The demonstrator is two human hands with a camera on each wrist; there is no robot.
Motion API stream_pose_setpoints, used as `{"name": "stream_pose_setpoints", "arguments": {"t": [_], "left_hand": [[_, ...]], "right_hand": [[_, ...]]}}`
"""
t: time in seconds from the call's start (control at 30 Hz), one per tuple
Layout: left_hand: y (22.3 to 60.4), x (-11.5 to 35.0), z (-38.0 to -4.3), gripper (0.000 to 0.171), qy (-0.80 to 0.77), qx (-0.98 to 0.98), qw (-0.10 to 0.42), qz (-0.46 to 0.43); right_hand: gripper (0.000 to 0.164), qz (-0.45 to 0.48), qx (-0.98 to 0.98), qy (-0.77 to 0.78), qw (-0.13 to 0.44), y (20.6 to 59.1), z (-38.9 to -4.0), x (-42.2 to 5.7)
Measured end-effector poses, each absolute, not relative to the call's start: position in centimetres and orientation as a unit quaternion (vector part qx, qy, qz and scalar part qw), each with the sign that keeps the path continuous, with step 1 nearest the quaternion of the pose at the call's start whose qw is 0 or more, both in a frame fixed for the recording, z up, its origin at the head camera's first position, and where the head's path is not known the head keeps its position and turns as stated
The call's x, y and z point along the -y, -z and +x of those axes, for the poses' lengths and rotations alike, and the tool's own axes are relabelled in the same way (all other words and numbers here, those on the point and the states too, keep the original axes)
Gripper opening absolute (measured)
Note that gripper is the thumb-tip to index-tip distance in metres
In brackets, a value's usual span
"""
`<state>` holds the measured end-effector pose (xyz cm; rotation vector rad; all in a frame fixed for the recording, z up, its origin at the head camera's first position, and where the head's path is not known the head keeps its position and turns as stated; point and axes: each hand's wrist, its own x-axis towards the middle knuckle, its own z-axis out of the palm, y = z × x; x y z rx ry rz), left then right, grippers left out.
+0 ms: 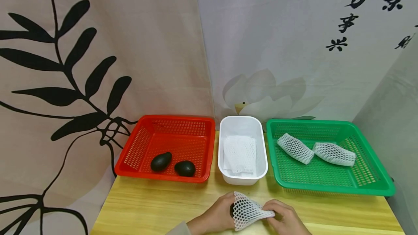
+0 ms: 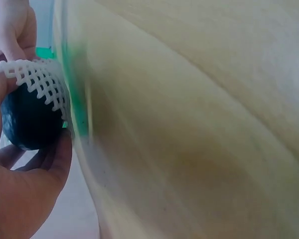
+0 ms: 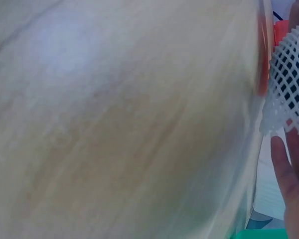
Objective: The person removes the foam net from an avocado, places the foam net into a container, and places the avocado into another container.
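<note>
Low in the head view, my left hand (image 1: 219,214) grips a dark avocado (image 2: 32,122) near the table's front edge. A white foam net sleeve (image 1: 245,211) covers part of the fruit, its wide mouth spread by the left fingers. My right hand (image 1: 285,216) pinches the sleeve's gathered narrow end between thumb and fingers. Through the mesh (image 3: 291,74) in the right wrist view, the dark fruit shows. Most of the avocado is hidden in the head view by the left hand and the net.
Behind the hands, a red basket (image 1: 163,178) holds two avocados (image 1: 161,161). A white tub (image 1: 243,180) in the middle contains flat foam nets (image 1: 240,153). On the right, a green basket (image 1: 326,188) holds two net-wrapped pieces (image 1: 334,154). Everything stands on a wooden table (image 1: 143,206) before a printed curtain.
</note>
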<state>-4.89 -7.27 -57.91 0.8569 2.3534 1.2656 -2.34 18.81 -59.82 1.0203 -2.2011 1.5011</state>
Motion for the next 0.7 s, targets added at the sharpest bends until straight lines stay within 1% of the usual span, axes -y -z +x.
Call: {"name": "stream_pose_setpoints", "arguments": {"t": [0.2, 0.3, 0.4, 0.47, 0.53, 0.7], "left_hand": [[57.7, 8.0, -4.9, 0.065, -0.448, -0.828, 0.144, 0.304], [57.4, 8.4, -4.8, 0.070, -0.449, -0.832, 0.129, 0.301], [57.2, 9.1, -4.8, 0.074, -0.451, -0.834, 0.115, 0.296], [57.0, 9.5, -4.8, 0.073, -0.455, -0.833, 0.109, 0.296], [56.9, 9.8, -4.8, 0.070, -0.461, -0.830, 0.103, 0.298], [56.3, 10.6, -4.8, 0.066, -0.484, -0.822, 0.094, 0.285]], "right_hand": [[0.047, 0.348, 0.771, -0.509, 0.161, 60.2, -2.4, -19.3], [0.049, 0.328, 0.785, -0.498, 0.169, 59.6, -2.2, -19.5], [0.050, 0.307, 0.794, -0.492, 0.184, 58.4, -1.9, -19.5], [0.050, 0.301, 0.791, -0.495, 0.197, 57.2, -1.7, -19.4], [0.050, 0.306, 0.781, -0.500, 0.218, 56.0, -1.6, -19.2], [0.044, 0.331, 0.739, -0.532, 0.245, 53.9, -1.8, -18.9]]}}
